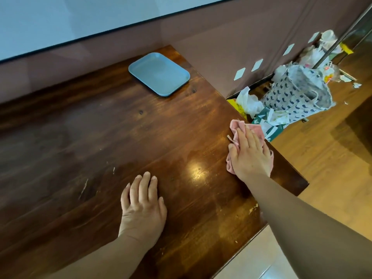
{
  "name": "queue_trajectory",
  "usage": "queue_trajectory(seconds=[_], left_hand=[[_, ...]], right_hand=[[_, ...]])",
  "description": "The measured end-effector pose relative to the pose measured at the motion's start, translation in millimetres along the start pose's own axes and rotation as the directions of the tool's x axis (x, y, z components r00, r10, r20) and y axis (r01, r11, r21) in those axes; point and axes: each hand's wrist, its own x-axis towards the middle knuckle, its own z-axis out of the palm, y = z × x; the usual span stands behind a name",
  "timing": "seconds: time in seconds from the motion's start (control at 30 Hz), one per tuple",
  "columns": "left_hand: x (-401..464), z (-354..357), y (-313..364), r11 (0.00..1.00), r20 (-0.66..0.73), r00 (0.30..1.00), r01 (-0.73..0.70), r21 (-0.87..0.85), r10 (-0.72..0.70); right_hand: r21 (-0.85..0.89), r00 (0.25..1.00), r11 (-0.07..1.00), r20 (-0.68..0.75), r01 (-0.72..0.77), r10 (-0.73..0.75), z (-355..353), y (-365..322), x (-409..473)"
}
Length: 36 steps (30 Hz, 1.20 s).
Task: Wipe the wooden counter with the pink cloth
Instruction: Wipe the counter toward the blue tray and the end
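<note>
On the wooden worktop (90, 137) we are resting our left hand (142, 206) flat, its grip wide and holding nothing. Further back, a blue tray (159, 74) is sitting with nothing showing inside it, near the wall. At the right edge we are pressing our right hand (250, 154) with straight fingers onto the pink cloth (237, 127). Beyond that edge a patterned bag (298, 95) is lying among crumpled paper.
</note>
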Motion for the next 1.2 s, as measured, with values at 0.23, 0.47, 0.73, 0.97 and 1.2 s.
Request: queue_trajectory(seconds=[0.23,0.47,0.73,0.97,1.2], left_hand=[[82,-11,-20,0.989,-0.094,0.996,-0.005,-0.146,-0.009],[110,9,-25,0.969,-0.037,0.993,0.101,-0.227,-0.112],[109,-1,-23,0.960,-0.002,0.991,0.130,-0.250,-0.135],[109,2,-25,0.969,-0.030,0.994,0.093,-0.228,-0.102],[111,3,-27,0.968,-0.005,0.995,0.092,-0.233,-0.096]], right_hand=[[-0.008,0.995,0.995,-0.016,0.103,-0.103,3,-3,-41],[0.012,0.997,0.998,-0.048,0.061,-0.060,2,-7,41],[-0.029,0.987,0.987,-0.016,0.159,-0.160,2,-9,20],[-0.033,0.986,0.987,-0.038,0.160,-0.161,-2,-24,77],[-0.024,0.967,0.966,-0.010,0.256,-0.256,-4,-24,44]])
